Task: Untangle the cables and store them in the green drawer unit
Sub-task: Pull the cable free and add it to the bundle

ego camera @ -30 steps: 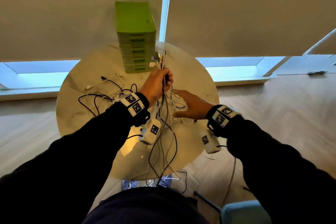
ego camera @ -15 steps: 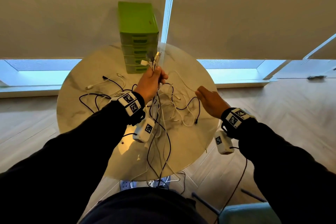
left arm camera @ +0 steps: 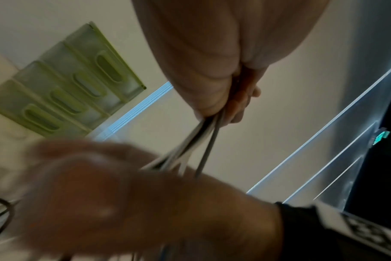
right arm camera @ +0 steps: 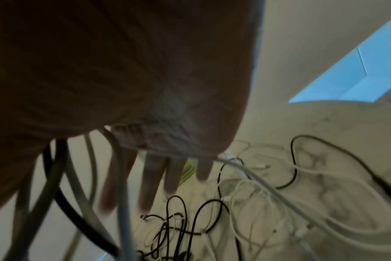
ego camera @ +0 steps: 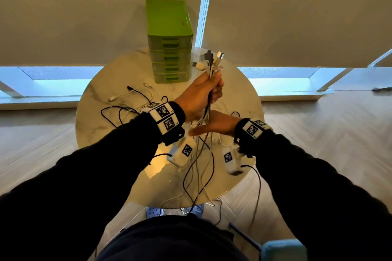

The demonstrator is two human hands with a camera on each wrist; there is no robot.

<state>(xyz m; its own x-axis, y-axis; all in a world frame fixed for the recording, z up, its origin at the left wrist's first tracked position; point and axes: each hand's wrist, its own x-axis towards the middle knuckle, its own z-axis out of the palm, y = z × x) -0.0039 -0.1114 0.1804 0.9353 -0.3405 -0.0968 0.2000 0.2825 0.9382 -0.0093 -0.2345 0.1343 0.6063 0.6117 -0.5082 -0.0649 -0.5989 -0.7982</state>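
Note:
My left hand (ego camera: 209, 91) is raised over the round table (ego camera: 101, 116), fist closed round a bundle of black and white cables (ego camera: 212, 63). Their plugs stick up above the fist and the long ends hang down past the table's near edge. In the left wrist view the cables (left arm camera: 201, 141) run out from under the fist. Just below it my right hand (ego camera: 203, 130) lies flat, fingers (right arm camera: 154, 178) straight and pointing left, touching the hanging strands (right arm camera: 121, 185). The green drawer unit (ego camera: 169, 38) stands at the table's far side, all drawers closed.
More loose black and white cables (ego camera: 131, 101) lie tangled on the table's left part and under my hands (right arm camera: 257, 203). A power strip (ego camera: 176, 211) sits on the floor by the near edge. A blue seat (ego camera: 284, 249) is at the lower right.
My right hand swung back from the right side to under the left fist, fingers now flat against the hanging cables. The left hand rose and shifted right with the bundle.

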